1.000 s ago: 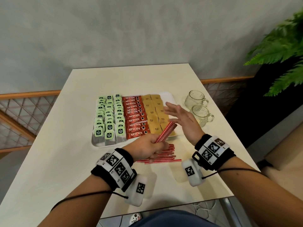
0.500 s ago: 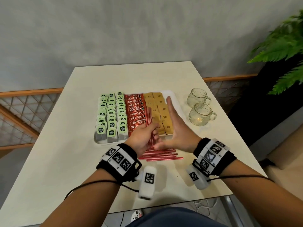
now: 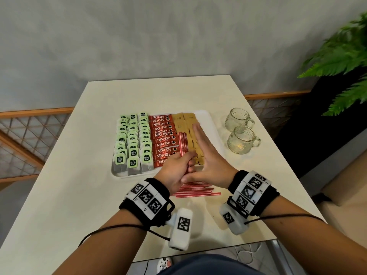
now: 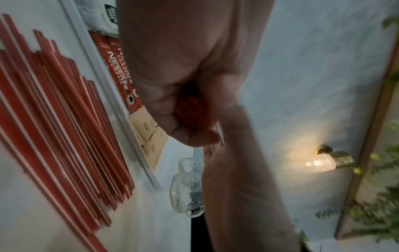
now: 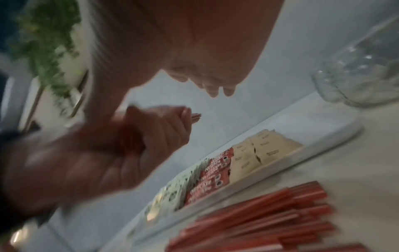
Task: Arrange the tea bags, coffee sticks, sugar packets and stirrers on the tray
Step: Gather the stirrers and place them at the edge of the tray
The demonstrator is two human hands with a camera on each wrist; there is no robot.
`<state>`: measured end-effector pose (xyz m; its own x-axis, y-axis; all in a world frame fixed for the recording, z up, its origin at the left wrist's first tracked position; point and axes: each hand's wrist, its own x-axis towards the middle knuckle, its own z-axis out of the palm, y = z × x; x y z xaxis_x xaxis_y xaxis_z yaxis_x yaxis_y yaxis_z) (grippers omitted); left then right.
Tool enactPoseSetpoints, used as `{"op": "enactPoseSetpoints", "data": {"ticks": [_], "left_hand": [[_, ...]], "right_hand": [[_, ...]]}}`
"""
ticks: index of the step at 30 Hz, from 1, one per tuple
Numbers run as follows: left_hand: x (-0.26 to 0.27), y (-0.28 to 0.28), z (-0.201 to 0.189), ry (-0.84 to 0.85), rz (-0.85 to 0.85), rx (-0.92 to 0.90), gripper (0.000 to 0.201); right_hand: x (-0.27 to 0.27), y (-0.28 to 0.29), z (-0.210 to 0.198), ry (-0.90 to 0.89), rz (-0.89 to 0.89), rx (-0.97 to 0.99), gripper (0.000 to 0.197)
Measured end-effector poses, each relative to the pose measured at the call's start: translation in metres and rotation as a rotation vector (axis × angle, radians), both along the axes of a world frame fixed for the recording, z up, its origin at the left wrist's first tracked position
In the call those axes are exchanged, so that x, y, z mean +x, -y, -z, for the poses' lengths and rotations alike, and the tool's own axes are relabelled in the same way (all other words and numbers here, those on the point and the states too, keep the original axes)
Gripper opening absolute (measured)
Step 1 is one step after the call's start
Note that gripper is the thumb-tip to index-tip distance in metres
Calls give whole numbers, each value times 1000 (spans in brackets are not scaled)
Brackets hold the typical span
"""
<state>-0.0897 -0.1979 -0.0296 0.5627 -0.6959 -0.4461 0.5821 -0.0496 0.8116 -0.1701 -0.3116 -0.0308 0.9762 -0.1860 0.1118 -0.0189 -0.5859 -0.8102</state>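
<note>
Left hand [image 3: 176, 169] grips stirrer bundle [image 3: 183, 144] mid-frame over tray [image 3: 212, 124]; right hand [image 3: 210, 157] flat, fingers straight, alongside bundle

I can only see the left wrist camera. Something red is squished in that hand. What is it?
Observer: It is a bundle of red stirrers. The left hand grips its near end, and it points away over the tray, between the coffee sticks and the sugar packets.
Child: What is the other hand doing?
Observer: The right hand is held flat on its edge with straight fingers, right beside the bundle and above the sugar packets.
Child: Are there tea bags too?
Observer: Yes, three rows of green-tagged tea bags fill the tray's left side.
</note>
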Motion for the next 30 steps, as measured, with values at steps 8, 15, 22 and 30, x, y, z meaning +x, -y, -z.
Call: {"op": "enactPoseSetpoints", "data": {"ticks": [8, 15, 22, 30], "left_hand": [[14, 15, -1, 526, 252, 146, 11], [45, 57, -25, 864, 483, 308, 39], [83, 115, -24, 799, 461, 246, 24], [116, 156, 7, 840, 306, 387, 40]], "right_hand": [[28, 34, -18, -209, 123, 197, 33], [64, 59, -50, -283, 145, -48, 33], [113, 115, -59, -393, 306, 12, 28], [156, 153, -40, -568, 344, -65, 37]]}}
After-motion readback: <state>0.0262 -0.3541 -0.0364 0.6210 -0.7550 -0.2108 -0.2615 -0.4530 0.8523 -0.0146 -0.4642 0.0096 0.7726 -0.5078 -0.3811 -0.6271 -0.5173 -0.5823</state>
